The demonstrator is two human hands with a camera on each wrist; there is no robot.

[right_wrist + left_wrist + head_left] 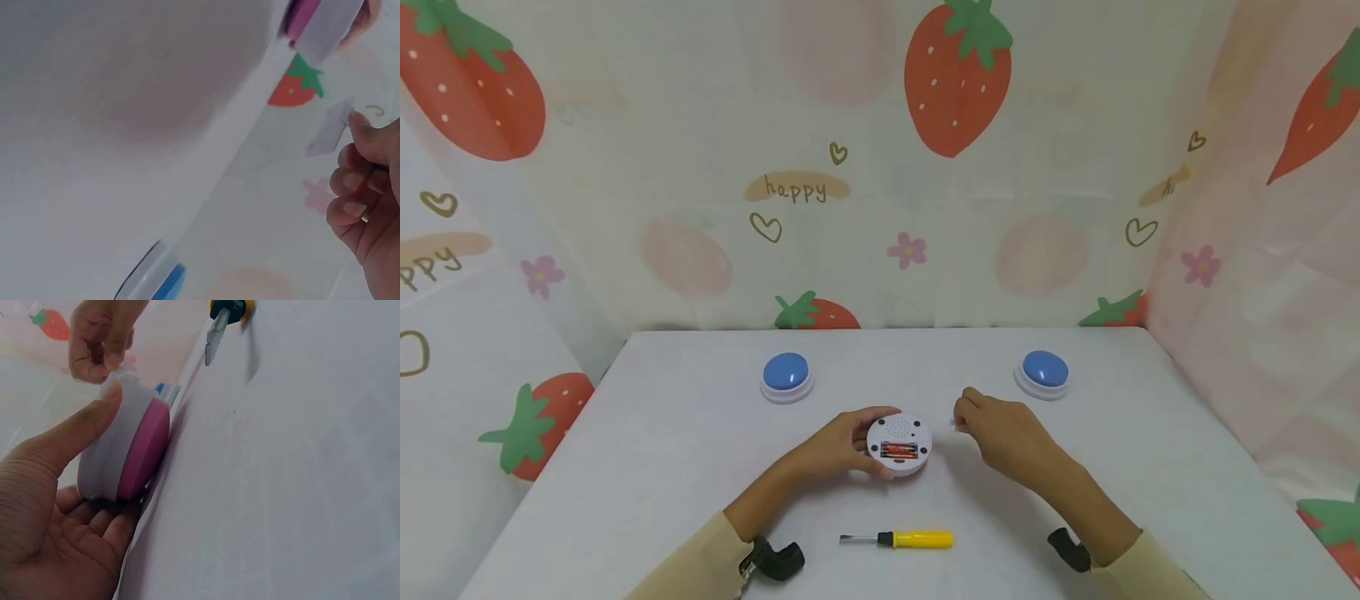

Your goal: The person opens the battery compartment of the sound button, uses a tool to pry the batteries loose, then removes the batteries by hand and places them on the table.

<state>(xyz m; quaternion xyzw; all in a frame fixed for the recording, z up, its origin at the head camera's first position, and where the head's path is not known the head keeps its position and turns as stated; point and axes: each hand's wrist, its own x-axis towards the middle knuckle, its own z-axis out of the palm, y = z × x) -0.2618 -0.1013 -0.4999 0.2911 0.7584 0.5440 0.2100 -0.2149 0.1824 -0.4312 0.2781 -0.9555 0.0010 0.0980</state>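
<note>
My left hand (831,447) grips a round white button device (900,467) from its left side, thumb at the near edge and fingers round the far side. Its underside faces up, showing speaker holes, small dark feet and an uncovered battery compartment (899,451) with red batteries in it. In the left wrist view the pink button top (145,450) points down at the table. To the right of the device, my right hand (1006,432) pinches a small white battery cover (327,131) between thumb and curled fingers, apart from the device. Most of that cover is hidden in the head view.
A screwdriver (922,540) with a yellow handle lies in front of the device, tip to the left. Two blue-topped buttons stand farther back, one at the left (786,372) and one at the right (1045,370). A strawberry-print curtain (865,200) hangs behind the white table (647,400).
</note>
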